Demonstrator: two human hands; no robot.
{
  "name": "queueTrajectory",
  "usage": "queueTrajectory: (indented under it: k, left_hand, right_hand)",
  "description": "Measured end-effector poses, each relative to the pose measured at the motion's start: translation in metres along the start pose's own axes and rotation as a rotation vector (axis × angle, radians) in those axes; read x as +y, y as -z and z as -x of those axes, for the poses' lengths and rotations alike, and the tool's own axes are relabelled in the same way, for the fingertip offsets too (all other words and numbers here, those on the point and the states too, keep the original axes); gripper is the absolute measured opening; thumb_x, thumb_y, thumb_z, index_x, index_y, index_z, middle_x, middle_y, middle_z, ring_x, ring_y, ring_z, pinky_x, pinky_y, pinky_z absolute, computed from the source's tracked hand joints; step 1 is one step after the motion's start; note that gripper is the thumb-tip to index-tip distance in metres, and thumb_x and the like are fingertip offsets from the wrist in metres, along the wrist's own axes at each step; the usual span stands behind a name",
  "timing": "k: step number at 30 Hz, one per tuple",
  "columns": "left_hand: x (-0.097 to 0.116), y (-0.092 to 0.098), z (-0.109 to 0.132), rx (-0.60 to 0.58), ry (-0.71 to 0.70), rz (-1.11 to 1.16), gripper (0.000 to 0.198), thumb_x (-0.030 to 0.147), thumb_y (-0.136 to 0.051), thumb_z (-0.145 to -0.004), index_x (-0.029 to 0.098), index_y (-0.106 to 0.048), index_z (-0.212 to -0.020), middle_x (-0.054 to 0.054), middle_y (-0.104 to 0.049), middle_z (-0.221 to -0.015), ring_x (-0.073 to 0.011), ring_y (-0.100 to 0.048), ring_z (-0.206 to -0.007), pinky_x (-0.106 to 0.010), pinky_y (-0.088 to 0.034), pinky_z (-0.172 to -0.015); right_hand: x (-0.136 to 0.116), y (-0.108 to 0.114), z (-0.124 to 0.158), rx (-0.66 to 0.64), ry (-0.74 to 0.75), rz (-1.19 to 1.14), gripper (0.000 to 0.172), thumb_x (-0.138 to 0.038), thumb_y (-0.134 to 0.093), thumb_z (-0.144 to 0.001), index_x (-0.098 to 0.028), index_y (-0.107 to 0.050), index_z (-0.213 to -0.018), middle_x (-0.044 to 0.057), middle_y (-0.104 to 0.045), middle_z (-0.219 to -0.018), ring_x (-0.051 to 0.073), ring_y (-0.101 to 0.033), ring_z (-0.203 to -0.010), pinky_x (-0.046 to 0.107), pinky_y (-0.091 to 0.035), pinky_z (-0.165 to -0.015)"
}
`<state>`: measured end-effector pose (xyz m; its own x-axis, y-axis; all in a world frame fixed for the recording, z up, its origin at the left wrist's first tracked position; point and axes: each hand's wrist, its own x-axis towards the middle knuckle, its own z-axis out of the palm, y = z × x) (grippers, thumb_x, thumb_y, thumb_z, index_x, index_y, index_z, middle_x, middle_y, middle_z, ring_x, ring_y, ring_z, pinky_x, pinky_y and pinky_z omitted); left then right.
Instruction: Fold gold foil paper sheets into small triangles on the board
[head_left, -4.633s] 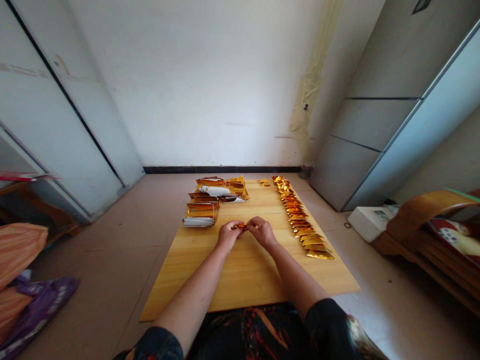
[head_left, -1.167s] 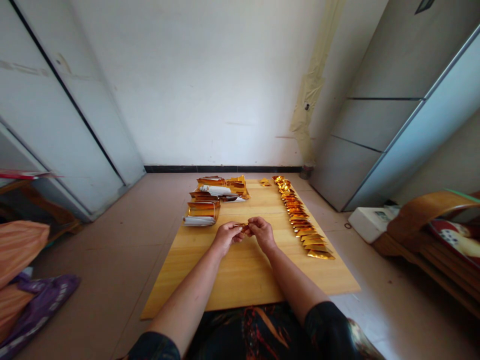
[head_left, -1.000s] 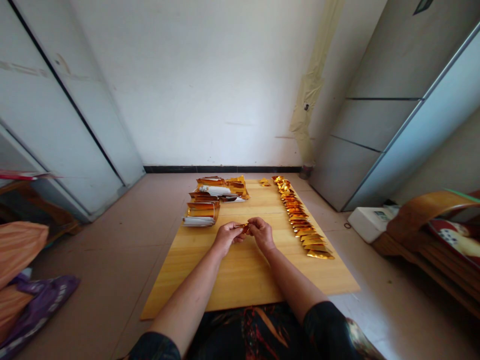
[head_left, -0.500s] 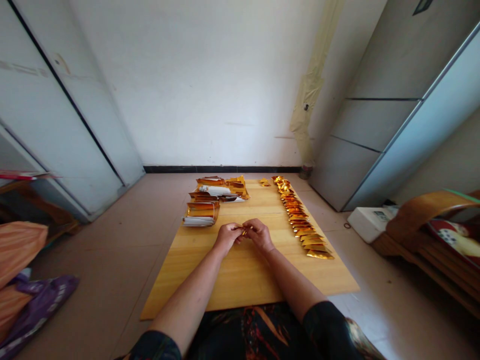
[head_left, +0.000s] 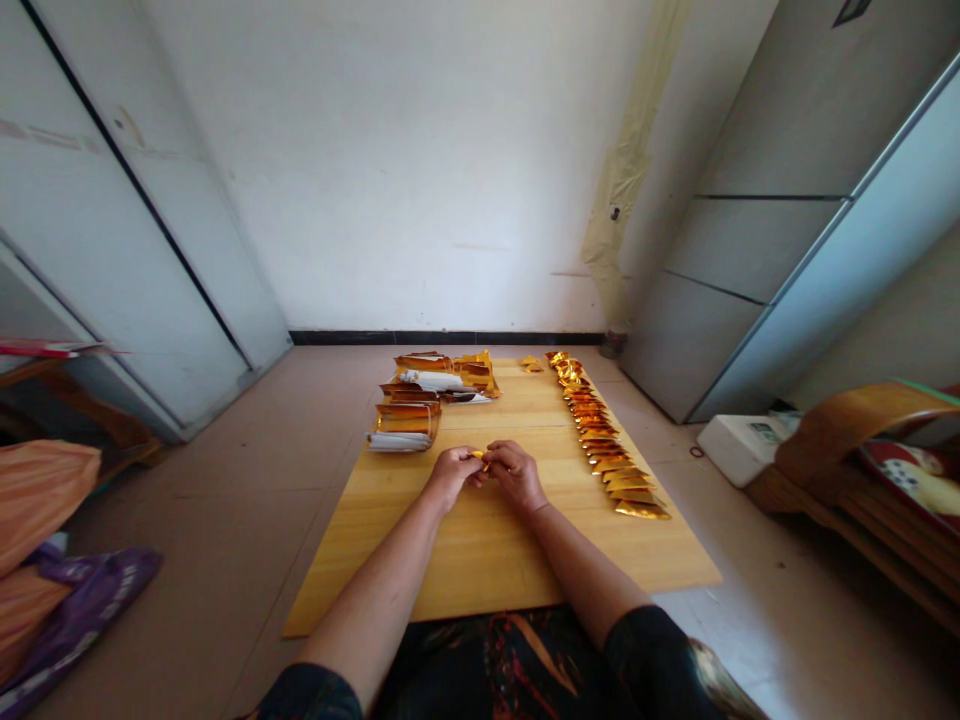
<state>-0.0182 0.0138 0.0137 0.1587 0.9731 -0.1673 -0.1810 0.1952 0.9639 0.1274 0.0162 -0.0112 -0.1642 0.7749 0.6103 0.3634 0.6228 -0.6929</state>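
Both my hands meet over the middle of a pale wooden board [head_left: 480, 570]. My left hand [head_left: 452, 477] and my right hand [head_left: 514, 476] pinch a small folded piece of gold foil [head_left: 480, 456] between their fingers, and most of it is hidden. To the right, a long row of folded gold foil triangles [head_left: 600, 437] runs along the board. Bundles of gold foil strips with white paper [head_left: 405, 423] lie at the far left of the board. One small gold triangle [head_left: 531, 365] sits apart at the far edge.
The board lies on a beige tiled floor against a white wall. A grey cabinet [head_left: 750, 250] and a white box [head_left: 742, 450] stand to the right, next to a wooden chair [head_left: 847, 450]. An orange cloth [head_left: 37, 510] and a purple bag [head_left: 90, 600] lie at left.
My hands have drawn closer together around the foil piece, which now shows less and looks more tightly folded. The bundles and the row of triangles have not moved.
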Motion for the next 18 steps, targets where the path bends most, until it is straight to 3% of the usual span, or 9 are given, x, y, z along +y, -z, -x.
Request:
queueTrajectory:
  k: [10,14,18]
  left_hand:
    - [0.0014,0.0028,0.0045,-0.051,0.045,0.161,0.021,0.014,-0.071,-0.056,0.009,-0.063,-0.074,-0.003,-0.065,-0.063,-0.0109,-0.061,-0.055,-0.020,-0.047,-0.052]
    - [0.0017,0.0044,0.0057,-0.097,0.042,0.213,0.027,0.023,-0.074,-0.057,0.009,-0.064,-0.077,-0.004,-0.066,-0.065,-0.0119,-0.062,-0.056,-0.021,-0.048,-0.053]
    - [0.0018,0.0031,0.0050,-0.061,0.023,0.196,0.033,0.032,-0.077,-0.057,0.010,-0.063,-0.076,-0.003,-0.066,-0.063,-0.0114,-0.061,-0.053,-0.021,-0.047,-0.051]
  right_hand:
    - [0.0048,-0.0006,0.0023,-0.002,0.066,0.077,0.018,-0.018,-0.052,-0.082,-0.021,-0.069,-0.083,0.007,-0.063,-0.101,0.016,-0.063,-0.091,0.028,-0.052,-0.080]
    - [0.0056,-0.0003,0.0022,-0.008,0.087,0.118,0.019,-0.021,-0.051,-0.084,-0.022,-0.070,-0.085,0.007,-0.064,-0.100,0.015,-0.063,-0.089,0.027,-0.052,-0.078]
    - [0.0006,0.0015,0.0036,-0.032,0.094,0.099,0.020,-0.021,-0.050,-0.084,-0.022,-0.069,-0.087,0.007,-0.064,-0.100,0.014,-0.063,-0.089,0.026,-0.052,-0.078]
